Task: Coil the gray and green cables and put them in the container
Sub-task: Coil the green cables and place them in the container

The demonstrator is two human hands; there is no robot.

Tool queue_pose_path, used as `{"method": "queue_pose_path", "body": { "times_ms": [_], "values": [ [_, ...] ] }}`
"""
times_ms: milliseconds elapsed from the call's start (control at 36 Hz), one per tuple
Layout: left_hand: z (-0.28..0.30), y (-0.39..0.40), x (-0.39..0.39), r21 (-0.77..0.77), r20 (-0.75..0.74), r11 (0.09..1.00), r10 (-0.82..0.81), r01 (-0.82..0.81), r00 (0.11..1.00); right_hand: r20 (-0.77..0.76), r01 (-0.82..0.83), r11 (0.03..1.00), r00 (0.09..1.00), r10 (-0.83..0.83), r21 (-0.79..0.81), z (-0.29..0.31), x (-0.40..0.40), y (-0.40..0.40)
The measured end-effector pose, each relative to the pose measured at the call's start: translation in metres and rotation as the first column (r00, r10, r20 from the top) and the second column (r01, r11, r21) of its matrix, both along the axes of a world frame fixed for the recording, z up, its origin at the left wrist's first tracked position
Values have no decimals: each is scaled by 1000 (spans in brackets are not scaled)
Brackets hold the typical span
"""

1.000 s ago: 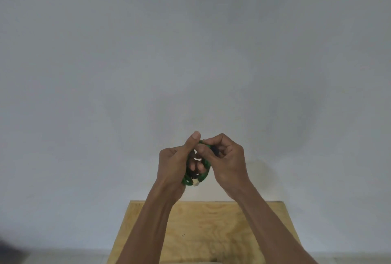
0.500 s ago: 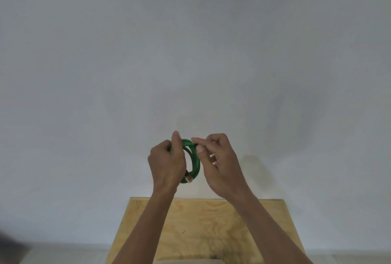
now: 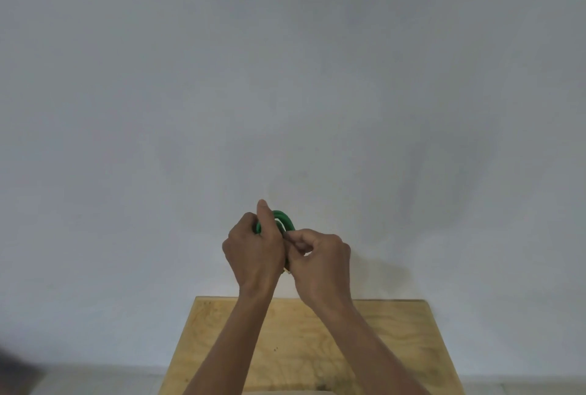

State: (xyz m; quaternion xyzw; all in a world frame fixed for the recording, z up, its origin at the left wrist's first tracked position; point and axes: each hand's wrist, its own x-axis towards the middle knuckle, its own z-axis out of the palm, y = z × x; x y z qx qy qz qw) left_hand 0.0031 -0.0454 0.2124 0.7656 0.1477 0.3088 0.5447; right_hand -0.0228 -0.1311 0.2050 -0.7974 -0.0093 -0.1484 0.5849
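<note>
Green round-sheathed cable point(image 3: 283, 218), wound into a small coil of several loops, is held up in the air between both hands, in front of a plain pale grey wall point(image 3: 285, 77) and above the far edge of a light plywood tabletop point(image 3: 396, 347). Its upper arc rises clear above the knuckles, while the lower part of the coil is hidden between the palms; a small pale tip, seemingly a connector, peeks out low down where the hands meet. The left hand point(image 3: 253, 252) is curled around the left side of the coil, fingers wrapped over the loops and the thumb pointing straight up against the arc. The right hand point(image 3: 320, 261) is closed into a loose fist pressed against the left one, its thumb and forefinger pinching the strands on the coil's right side. Both bare forearms reach up from the bottom edge over the wood.
</note>
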Motion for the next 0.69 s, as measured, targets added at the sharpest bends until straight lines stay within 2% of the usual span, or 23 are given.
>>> {"method": "queue_pose_path", "body": {
  "times_ms": [250, 306, 389, 444, 583, 694],
  "values": [
    [-5, 5, 2, -42, -28, 999, -23, 22, 999, 116, 158, 976, 983, -142, -148, -9, 4, 4],
    [-7, 7, 2, -51, -31, 998, -39, 37, 999, 87, 101, 983, 992, -88, -152, -8, 5, -1],
    [-8, 9, 2, -60, -42, 996, -67, 65, 997, -70, -110, 993, 992, 107, -51, -5, 9, -8],
    [-8, 8, 1, -77, -59, 994, -84, 79, 995, -101, -171, 985, 980, 170, -4, -4, 12, -11],
    [-7, 4, 1, -83, -70, 990, -116, 110, 991, -5, -46, 995, 999, 46, -94, -9, 10, -8],
    [-7, 6, 1, -67, -71, 991, -121, 116, 990, -30, -27, 1000, 999, 27, -8, -7, 10, -5]
  ]
}}
